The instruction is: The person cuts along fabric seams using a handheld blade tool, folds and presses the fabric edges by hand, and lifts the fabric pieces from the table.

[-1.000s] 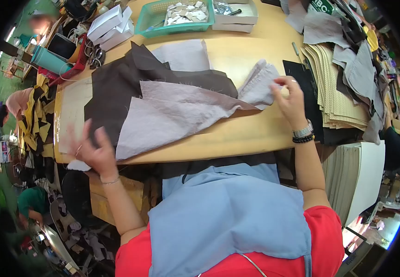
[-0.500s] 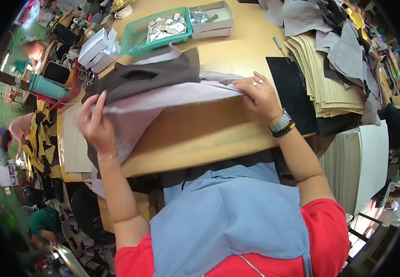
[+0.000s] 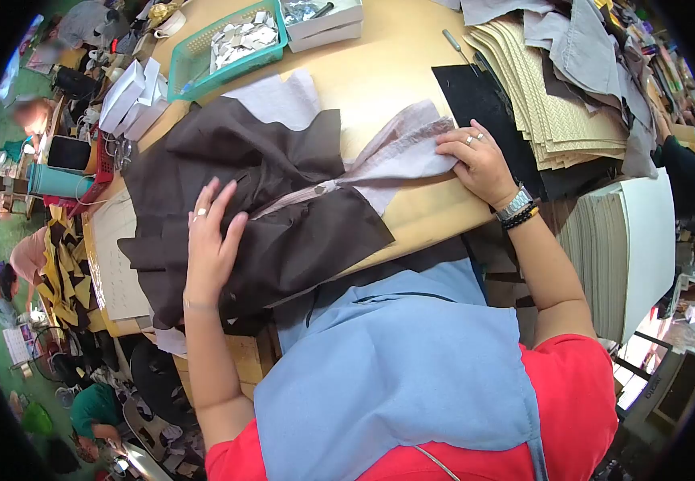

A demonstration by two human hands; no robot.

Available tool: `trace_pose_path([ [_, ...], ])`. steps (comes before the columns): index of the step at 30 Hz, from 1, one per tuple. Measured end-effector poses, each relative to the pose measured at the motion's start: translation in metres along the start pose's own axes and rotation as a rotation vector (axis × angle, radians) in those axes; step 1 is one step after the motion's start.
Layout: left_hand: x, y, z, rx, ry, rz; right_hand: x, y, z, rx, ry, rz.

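A dark brown sheet of fabric (image 3: pixel 307 248) with a pale lilac side lies spread and creased across the near part of the table. A narrow pale slit runs through its middle, with a small dark spot on it. My left hand (image 3: pixel 215 240) rests on the brown side, fingers apart and holding nothing. At the right end, a gathered pale part of the fabric (image 3: pixel 411 152) sticks out, and its edge is pinched between the thumb and fingers of my right hand (image 3: pixel 482 164). The tips of those fingers are partly hidden.
On the table (image 3: pixel 379 80) stand a green basket (image 3: pixel 191 68) of small white pieces and a white box (image 3: pixel 327 32). A black sheet (image 3: pixel 480 112), a pen-like tool (image 3: pixel 453 42) and stacked cream sheets (image 3: pixel 556 104) lie at right. Small white boxes (image 3: pixel 135 92) stand at left.
The fabric was lifted between both hands, pale side towards me; now its brown side lies spread out. My left hand has opened and moved right and down. The view has shifted slightly.
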State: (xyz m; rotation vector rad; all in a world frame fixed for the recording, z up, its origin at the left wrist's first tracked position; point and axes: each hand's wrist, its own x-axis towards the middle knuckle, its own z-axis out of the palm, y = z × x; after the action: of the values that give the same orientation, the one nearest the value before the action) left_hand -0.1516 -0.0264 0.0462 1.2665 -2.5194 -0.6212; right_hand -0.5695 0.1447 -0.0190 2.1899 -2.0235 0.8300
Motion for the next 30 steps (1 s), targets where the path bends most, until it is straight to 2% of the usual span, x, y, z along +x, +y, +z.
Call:
trace_pose_path([
  [1,0.012,-0.016,0.009,0.159,-0.105,-0.125,0.004,0.001,0.0,-0.01,0.01,-0.016],
  [3,0.026,-0.04,0.01,0.361,-0.222,-0.22,0.006,0.004,-0.006,-0.014,0.026,-0.023],
  [8,0.025,-0.071,-0.027,0.489,-0.27,-0.278,0.023,-0.007,-0.016,0.0,-0.049,-0.041],
  [9,0.023,-0.072,-0.029,0.462,-0.205,-0.23,0.03,-0.011,-0.017,0.008,-0.044,-0.059],
  [11,0.026,-0.069,-0.028,0.402,-0.063,-0.127,0.05,-0.015,-0.018,0.287,0.058,-0.016],
  [13,0.027,-0.013,-0.021,0.276,0.091,0.258,0.062,-0.017,-0.011,0.456,0.122,0.028],
  [15,0.011,0.035,0.006,0.185,0.021,0.502,0.081,-0.022,-0.003,0.395,0.012,-0.016],
  [16,0.002,0.055,0.02,0.236,-0.031,0.537,0.087,-0.025,0.002,0.35,-0.076,-0.025],
  [18,-0.006,0.05,0.051,0.235,-0.035,0.541,0.099,-0.018,0.013,0.273,-0.234,-0.066],
  [19,-0.007,0.046,0.055,0.185,-0.042,0.548,0.105,-0.024,0.006,0.282,-0.317,0.018],
  [21,-0.014,0.049,0.036,-0.03,-0.304,0.353,0.119,-0.032,-0.012,0.298,-0.483,0.179],
  [22,-0.019,0.055,0.024,-0.142,-0.435,0.246,0.115,-0.032,-0.012,0.361,-0.331,0.105],
  [25,-0.017,0.067,0.012,-0.318,-0.31,0.301,0.11,-0.045,-0.017,0.348,-0.474,-0.029],
  [27,-0.009,0.069,0.02,0.103,-0.008,0.367,0.102,-0.061,-0.011,0.404,-0.569,-0.07],
  [29,-0.003,0.057,0.029,0.223,-0.065,0.316,0.093,-0.076,-0.007,0.519,-0.653,-0.026],
  [30,0.0,0.055,0.03,0.236,-0.146,0.27,0.086,-0.076,0.002,0.496,-0.6,-0.065],
])
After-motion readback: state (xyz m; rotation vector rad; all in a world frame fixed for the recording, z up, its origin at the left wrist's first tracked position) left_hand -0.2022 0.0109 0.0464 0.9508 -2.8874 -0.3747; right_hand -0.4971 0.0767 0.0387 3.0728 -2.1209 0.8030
